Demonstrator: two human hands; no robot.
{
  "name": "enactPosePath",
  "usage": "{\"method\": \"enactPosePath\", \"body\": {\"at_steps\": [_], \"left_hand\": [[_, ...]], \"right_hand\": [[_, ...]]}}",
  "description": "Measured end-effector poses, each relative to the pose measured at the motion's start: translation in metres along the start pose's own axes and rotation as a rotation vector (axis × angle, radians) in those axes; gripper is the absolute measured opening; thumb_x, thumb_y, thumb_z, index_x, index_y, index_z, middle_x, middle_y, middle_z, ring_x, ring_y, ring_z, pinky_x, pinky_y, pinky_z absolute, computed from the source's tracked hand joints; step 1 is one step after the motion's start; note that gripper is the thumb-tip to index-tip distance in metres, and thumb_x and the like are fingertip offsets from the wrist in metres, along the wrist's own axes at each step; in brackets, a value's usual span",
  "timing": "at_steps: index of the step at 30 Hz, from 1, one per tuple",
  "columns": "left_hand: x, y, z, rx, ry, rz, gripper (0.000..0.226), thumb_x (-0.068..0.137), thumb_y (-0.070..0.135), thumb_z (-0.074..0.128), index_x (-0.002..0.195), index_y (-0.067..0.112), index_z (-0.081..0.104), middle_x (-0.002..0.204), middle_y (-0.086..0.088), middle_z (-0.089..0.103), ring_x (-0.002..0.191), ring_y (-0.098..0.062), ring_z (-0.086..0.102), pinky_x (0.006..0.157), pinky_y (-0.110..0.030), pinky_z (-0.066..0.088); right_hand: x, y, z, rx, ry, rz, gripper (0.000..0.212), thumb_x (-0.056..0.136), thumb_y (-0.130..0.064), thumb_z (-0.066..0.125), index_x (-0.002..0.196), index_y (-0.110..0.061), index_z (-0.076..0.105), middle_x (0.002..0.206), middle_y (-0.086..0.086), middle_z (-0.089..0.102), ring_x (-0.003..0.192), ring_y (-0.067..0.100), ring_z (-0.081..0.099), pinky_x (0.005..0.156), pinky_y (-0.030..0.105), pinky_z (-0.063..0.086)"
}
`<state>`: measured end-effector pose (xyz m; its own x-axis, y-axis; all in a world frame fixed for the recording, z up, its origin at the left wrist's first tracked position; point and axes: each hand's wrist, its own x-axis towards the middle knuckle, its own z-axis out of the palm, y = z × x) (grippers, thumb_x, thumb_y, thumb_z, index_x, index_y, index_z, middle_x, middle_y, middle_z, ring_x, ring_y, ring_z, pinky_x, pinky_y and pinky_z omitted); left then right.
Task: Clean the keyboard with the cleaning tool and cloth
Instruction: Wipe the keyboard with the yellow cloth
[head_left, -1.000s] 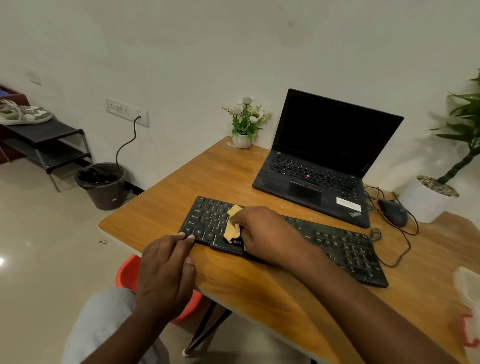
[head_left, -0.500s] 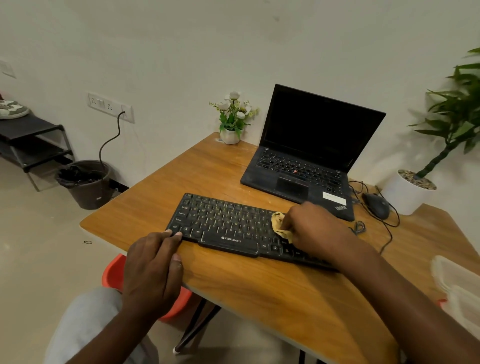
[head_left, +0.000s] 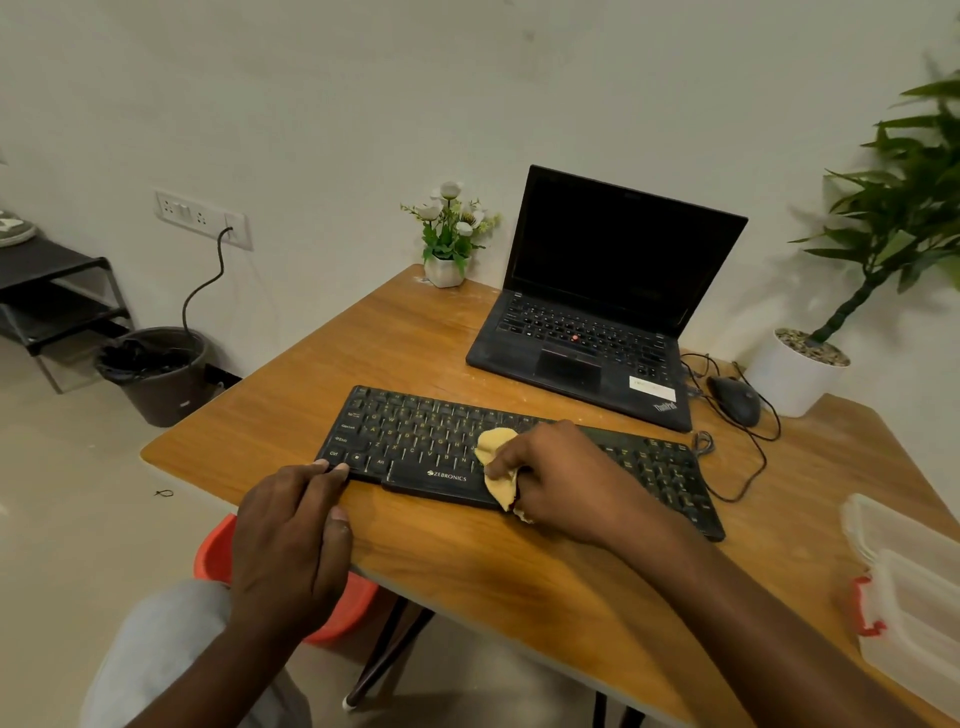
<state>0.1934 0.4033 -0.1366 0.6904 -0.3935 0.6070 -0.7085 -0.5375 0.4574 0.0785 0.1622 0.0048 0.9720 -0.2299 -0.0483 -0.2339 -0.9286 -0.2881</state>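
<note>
A: Nearest, left hand (head_left: 291, 540) flat on the tabletop (head_left: 519, 587), fingertips (head_left: 332, 467) pressed on the keyboard (head_left: 415, 441) at its near left corner. Holding nothing, just bracing.

B: Slips off that corner, and a hard wipe probably shoves the keyboard sideways, toward the edge close by on the left.

A: Next, right hand (head_left: 566, 478) mid-keyboard, grip pinched on the cloth (head_left: 498, 462), bunched over keys and front lip.

B: Loose corner hanging off the front. Could catch under a keycap and lift it. Too much pressure, same risk.

A: Cleaning tool nowhere to be made out. Clear box (head_left: 904, 597) at the right edge, contents unclear.

B: Farther back, cable (head_left: 748, 467) looping toward the mouse (head_left: 735, 400), laptop (head_left: 597, 322) just behind. Wide sweep right may snag the loop and drag the mouse.
</note>
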Motion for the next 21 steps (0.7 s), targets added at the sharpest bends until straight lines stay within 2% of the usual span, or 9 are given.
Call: {"method": "enactPosePath", "body": {"at_steps": [3,8,12,18,21], "left_hand": [[0.000,0.001,0.000,0.002,-0.001,-0.003,0.048,0.097,0.029,0.040,0.125,0.001,0.068,0.118,-0.014,0.062,0.107,-0.025,0.055,0.090,-0.033,0.034],[0.000,0.000,0.000,0.000,-0.012,-0.004,0.048,0.097,0.029,0.040,0.125,0.002,0.068,0.119,-0.014,0.061,0.108,-0.027,0.056,0.090,-0.035,0.036],[0.000,0.000,0.001,-0.005,-0.005,-0.008,0.048,0.097,0.028,0.040,0.125,0.001,0.068,0.119,-0.015,0.062,0.107,-0.029,0.057,0.089,-0.040,0.039],[0.000,0.000,0.001,0.004,-0.003,-0.008,0.048,0.097,0.028,0.040,0.126,0.001,0.068,0.119,-0.014,0.061,0.107,-0.028,0.056,0.089,-0.041,0.040],[0.000,0.001,0.001,0.009,-0.007,-0.012,0.048,0.097,0.028,0.040,0.126,0.001,0.068,0.119,-0.014,0.061,0.107,-0.028,0.056,0.089,-0.042,0.040]], "right_hand": [[-0.008,0.011,-0.005,-0.073,-0.028,0.024,0.037,0.095,-0.002,0.068,0.125,-0.020,0.080,0.129,-0.003,0.077,0.116,0.015,0.071,0.105,0.038,0.058],[-0.019,0.030,-0.023,-0.207,-0.072,0.142,0.032,0.094,-0.006,0.069,0.118,-0.022,0.082,0.122,0.000,0.076,0.106,0.017,0.069,0.088,0.029,0.058],[-0.022,0.041,-0.032,-0.232,-0.067,0.215,0.031,0.093,-0.009,0.070,0.119,-0.024,0.081,0.125,0.001,0.073,0.109,0.018,0.066,0.088,0.031,0.059],[-0.012,0.023,-0.015,-0.061,0.016,0.103,0.035,0.094,-0.002,0.066,0.117,-0.022,0.083,0.124,-0.001,0.078,0.108,0.015,0.070,0.087,0.026,0.056],[-0.010,0.014,-0.009,0.053,0.034,0.050,0.039,0.096,0.003,0.061,0.115,-0.022,0.084,0.125,-0.005,0.078,0.086,-0.001,0.066,0.069,0.009,0.050]]}}
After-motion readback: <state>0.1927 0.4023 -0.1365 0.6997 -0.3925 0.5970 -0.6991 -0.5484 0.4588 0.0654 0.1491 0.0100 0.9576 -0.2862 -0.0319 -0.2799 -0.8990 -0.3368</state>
